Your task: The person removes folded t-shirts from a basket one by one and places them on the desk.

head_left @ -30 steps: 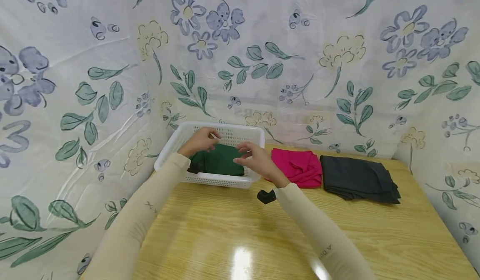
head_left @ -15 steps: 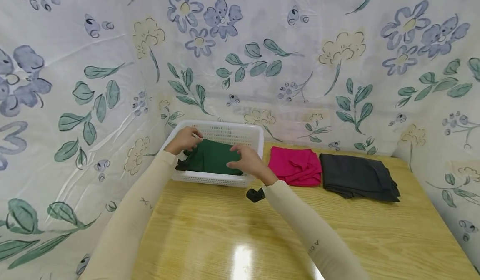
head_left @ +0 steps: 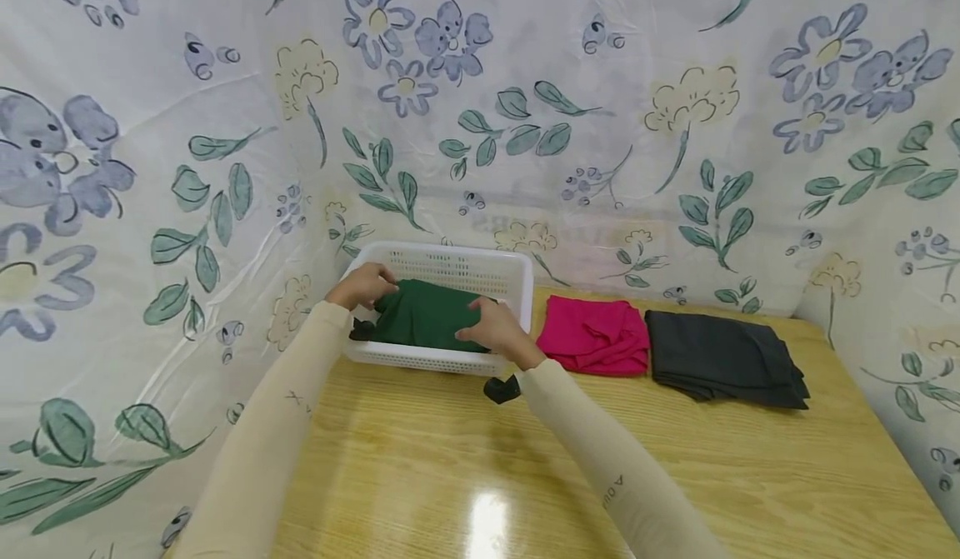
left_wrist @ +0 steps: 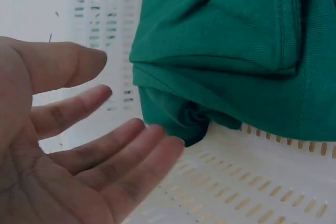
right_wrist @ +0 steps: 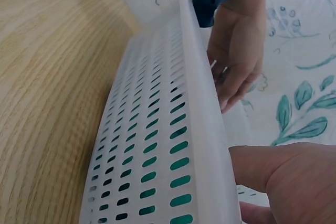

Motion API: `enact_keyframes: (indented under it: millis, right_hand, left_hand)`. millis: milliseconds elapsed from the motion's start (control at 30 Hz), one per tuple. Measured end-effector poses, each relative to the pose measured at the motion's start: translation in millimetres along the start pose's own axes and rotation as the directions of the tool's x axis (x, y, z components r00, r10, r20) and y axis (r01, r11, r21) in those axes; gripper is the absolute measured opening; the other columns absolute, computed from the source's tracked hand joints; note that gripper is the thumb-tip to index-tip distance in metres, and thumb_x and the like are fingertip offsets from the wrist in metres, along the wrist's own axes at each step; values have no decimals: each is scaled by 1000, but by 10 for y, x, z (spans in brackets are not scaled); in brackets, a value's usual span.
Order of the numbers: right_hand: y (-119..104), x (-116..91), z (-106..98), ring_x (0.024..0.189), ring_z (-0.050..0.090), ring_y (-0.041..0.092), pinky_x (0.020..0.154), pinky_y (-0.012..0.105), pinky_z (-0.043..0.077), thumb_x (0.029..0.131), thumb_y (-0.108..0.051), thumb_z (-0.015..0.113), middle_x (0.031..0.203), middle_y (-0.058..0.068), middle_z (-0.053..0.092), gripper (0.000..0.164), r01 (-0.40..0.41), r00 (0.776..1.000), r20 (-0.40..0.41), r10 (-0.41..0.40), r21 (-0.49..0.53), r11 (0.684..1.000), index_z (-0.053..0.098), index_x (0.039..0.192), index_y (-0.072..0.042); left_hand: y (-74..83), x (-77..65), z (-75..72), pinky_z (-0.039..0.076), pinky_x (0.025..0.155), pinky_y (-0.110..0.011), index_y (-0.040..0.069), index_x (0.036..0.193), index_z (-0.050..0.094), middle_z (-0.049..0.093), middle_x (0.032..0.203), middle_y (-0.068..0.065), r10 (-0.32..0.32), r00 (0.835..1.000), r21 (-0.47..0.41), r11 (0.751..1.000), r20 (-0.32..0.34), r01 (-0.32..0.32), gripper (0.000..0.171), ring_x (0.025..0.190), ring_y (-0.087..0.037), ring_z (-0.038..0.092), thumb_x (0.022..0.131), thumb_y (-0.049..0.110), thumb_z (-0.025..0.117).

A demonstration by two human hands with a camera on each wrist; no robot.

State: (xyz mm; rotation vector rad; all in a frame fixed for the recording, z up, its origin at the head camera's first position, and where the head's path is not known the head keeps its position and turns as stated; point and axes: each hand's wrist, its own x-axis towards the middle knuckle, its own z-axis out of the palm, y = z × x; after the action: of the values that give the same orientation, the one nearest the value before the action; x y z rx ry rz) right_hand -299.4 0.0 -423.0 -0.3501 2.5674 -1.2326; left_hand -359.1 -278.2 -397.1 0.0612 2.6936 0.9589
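A folded green garment with stitched seams lies inside a white perforated basket. At the basket's left end is my left hand; in the left wrist view this hand has its fingers loosely extended beside the garment's corner, gripping nothing. Whether its fingertips touch the cloth is unclear. Over the garment's right end hovers my right hand, thumb and fingers spread apart. In the right wrist view only its thumb and part of a finger show, by the basket's rim; the fingertips are hidden.
Right of the basket, a folded pink cloth lies on the wooden table, with a folded black cloth beside it. A floral sheet hangs behind and at both sides, close to the basket's back and left.
My left hand has moved left, off the middle of the green garment to its left end. The right hand has shifted slightly left and down. The pink and black cloths stay put.
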Motion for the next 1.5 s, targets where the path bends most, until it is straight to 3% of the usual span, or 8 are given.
enact_keyframes:
  millis: [400,667,767,900,1133,1333,1433,1500]
  right_hand:
    - [22,45,49,134,51,37,107,51,45,97,-17,72,149,20,50,60,-111,992,83,95,228,967,46,148,-1]
    - [86,135,69,144,37,40,114,54,36,96,-17,72,155,20,41,59,-147,986,127,105,393,908,46,146,2]
    - [85,148,73,144,36,41,114,55,36,96,-16,72,154,21,42,57,-166,984,130,121,421,892,47,144,3]
    - [81,158,72,144,36,40,115,54,36,96,-15,72,151,22,44,55,-197,980,117,160,456,868,49,142,3]
    - [89,165,79,142,40,40,112,54,39,96,-10,70,150,22,45,49,-208,978,104,180,498,842,52,140,3]
    - [93,157,79,122,57,33,101,49,50,95,-5,72,140,21,54,48,-184,982,72,173,544,819,56,140,1]
    - [100,169,82,110,61,28,94,43,55,94,-5,74,137,19,56,45,-141,989,39,142,531,836,60,137,0]
    - [100,176,86,106,61,26,90,41,56,94,-6,75,138,18,56,42,-106,993,15,115,514,851,63,134,-1]
  left_hand:
    - [19,67,87,52,97,-55,-21,150,18,26,154,-40,-131,978,-40,989,162,139,67,126,-55,52,107,17,51]
    - [10,104,65,53,96,-51,-19,149,21,29,151,-39,-138,972,-16,989,189,144,65,125,-52,53,106,17,54]
    - [12,96,64,55,85,-41,-18,147,26,38,142,-36,-146,969,9,989,198,147,62,104,-39,60,106,17,55]
    - [38,78,76,50,74,-35,-16,151,23,41,136,-32,-134,969,7,991,206,135,64,82,-24,50,106,16,55]
    - [29,99,94,50,81,-40,-3,160,15,34,149,-35,-116,963,6,993,244,119,73,98,-32,54,104,13,59]
    - [3,135,85,39,61,-27,2,161,19,48,114,-19,-105,954,-28,993,281,118,74,62,-15,37,102,8,63]
    - [-17,147,81,36,57,-24,3,162,20,45,92,-10,-98,952,-42,992,291,116,75,57,-12,32,102,7,63]
    - [-31,145,80,36,57,-25,4,163,19,47,92,-10,-94,953,-47,993,287,112,76,58,-12,33,101,6,63]
